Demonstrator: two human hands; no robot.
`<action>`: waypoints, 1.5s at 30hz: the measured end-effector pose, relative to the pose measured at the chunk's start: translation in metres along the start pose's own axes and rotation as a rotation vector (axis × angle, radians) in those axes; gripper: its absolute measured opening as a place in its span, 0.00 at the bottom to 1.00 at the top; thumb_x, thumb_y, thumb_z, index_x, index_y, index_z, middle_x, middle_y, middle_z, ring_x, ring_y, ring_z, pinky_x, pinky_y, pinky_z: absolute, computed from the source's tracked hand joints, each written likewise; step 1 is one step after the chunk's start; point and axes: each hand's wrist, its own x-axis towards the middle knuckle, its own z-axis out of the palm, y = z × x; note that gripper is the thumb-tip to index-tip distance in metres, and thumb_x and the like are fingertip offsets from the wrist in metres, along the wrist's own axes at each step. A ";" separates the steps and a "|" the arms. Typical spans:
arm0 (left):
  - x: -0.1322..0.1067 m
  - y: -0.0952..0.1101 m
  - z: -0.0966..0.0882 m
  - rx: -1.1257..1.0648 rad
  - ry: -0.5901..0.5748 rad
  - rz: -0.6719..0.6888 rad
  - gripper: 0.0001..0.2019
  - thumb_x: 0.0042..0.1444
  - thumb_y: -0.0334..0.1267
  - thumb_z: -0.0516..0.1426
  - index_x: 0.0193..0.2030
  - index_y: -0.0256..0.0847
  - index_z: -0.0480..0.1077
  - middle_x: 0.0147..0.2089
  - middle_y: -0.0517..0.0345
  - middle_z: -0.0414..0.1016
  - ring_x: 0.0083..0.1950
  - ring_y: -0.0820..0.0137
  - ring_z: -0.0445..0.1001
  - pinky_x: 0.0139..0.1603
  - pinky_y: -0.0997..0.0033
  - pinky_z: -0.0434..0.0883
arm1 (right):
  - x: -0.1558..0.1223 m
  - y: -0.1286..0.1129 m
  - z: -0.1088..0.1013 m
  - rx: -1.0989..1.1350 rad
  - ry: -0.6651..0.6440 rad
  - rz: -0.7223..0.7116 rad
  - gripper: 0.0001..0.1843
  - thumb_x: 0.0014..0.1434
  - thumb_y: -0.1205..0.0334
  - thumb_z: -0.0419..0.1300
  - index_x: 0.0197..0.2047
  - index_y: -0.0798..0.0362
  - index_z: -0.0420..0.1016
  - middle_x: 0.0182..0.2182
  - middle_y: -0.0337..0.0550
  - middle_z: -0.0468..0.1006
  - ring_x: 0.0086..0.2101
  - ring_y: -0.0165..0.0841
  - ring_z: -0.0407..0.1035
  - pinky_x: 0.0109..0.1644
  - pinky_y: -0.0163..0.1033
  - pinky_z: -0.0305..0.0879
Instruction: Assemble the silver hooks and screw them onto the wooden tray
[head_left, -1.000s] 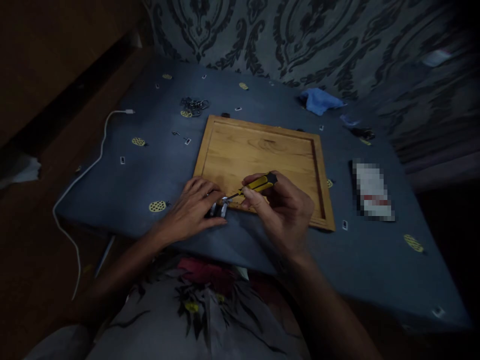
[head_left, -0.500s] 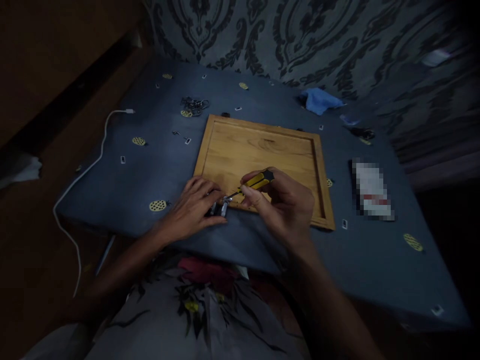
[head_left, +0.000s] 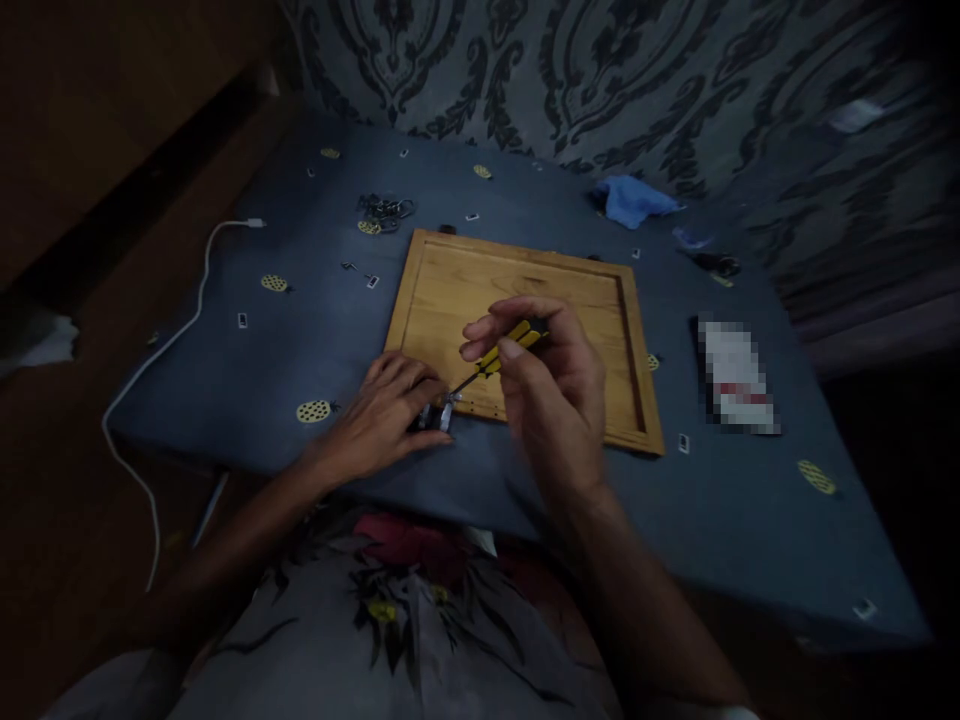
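Observation:
A wooden tray (head_left: 450,290) lies on a blue patterned cloth (head_left: 300,340). My left hand (head_left: 382,415) is closed on a small metal piece (head_left: 439,415) at the tray's near edge and presses it down there. My right hand (head_left: 555,385) grips a yellow and black screwdriver (head_left: 504,350) between thumb and fingers. The screwdriver slants down to the left, and its tip reaches the metal piece. The scene is dim, so the small piece's shape is hard to make out.
A bunch of metal rings or keys (head_left: 384,210) lies beyond the tray on the left. A blue rag (head_left: 634,198) sits at the back right, a white packet (head_left: 735,378) to the tray's right, and a white cable (head_left: 172,330) runs off the cloth's left side.
My right hand has risen and swung the screwdriver's handle up and back over the tray, with its fingers shifting on the handle. My left hand has stayed in place.

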 end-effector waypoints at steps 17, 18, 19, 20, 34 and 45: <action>0.000 0.001 0.001 0.027 0.011 0.012 0.23 0.63 0.54 0.62 0.55 0.39 0.72 0.51 0.49 0.74 0.55 0.56 0.69 0.61 0.51 0.66 | 0.033 0.005 0.000 0.247 -0.305 0.093 0.36 0.62 0.34 0.61 0.16 0.48 0.50 0.12 0.28 0.46 0.14 0.23 0.41 0.19 0.35 0.46; 0.000 0.001 0.001 0.026 0.016 0.014 0.23 0.62 0.54 0.63 0.55 0.38 0.72 0.51 0.48 0.75 0.55 0.56 0.69 0.61 0.51 0.66 | 0.033 0.005 0.000 0.229 -0.287 0.090 0.35 0.62 0.34 0.60 0.17 0.48 0.53 0.13 0.28 0.47 0.14 0.24 0.43 0.19 0.35 0.48; 0.000 0.000 0.002 0.026 0.022 0.016 0.23 0.62 0.54 0.63 0.54 0.38 0.73 0.51 0.48 0.75 0.55 0.56 0.69 0.61 0.51 0.66 | 0.032 0.006 -0.001 0.208 -0.267 0.089 0.33 0.62 0.34 0.60 0.18 0.47 0.56 0.13 0.29 0.50 0.15 0.25 0.45 0.19 0.36 0.49; 0.001 0.000 0.002 0.027 0.027 0.017 0.23 0.62 0.54 0.63 0.54 0.38 0.73 0.50 0.48 0.75 0.54 0.56 0.70 0.61 0.51 0.66 | 0.030 0.006 0.000 0.194 -0.253 0.089 0.31 0.62 0.35 0.61 0.20 0.48 0.59 0.14 0.29 0.52 0.15 0.25 0.47 0.20 0.36 0.50; 0.001 0.000 0.005 0.038 0.044 -0.005 0.22 0.59 0.54 0.66 0.52 0.41 0.74 0.53 0.49 0.76 0.57 0.56 0.71 0.63 0.50 0.64 | 0.019 0.007 0.000 0.269 -0.263 0.054 0.22 0.68 0.45 0.60 0.28 0.51 0.71 0.17 0.31 0.59 0.18 0.25 0.52 0.24 0.34 0.49; 0.002 0.000 0.004 0.039 0.040 -0.018 0.23 0.57 0.52 0.68 0.51 0.38 0.74 0.51 0.50 0.76 0.55 0.56 0.70 0.60 0.53 0.66 | 0.011 0.010 -0.014 0.196 -0.267 -0.045 0.15 0.70 0.48 0.58 0.44 0.49 0.80 0.34 0.39 0.73 0.36 0.32 0.69 0.45 0.41 0.67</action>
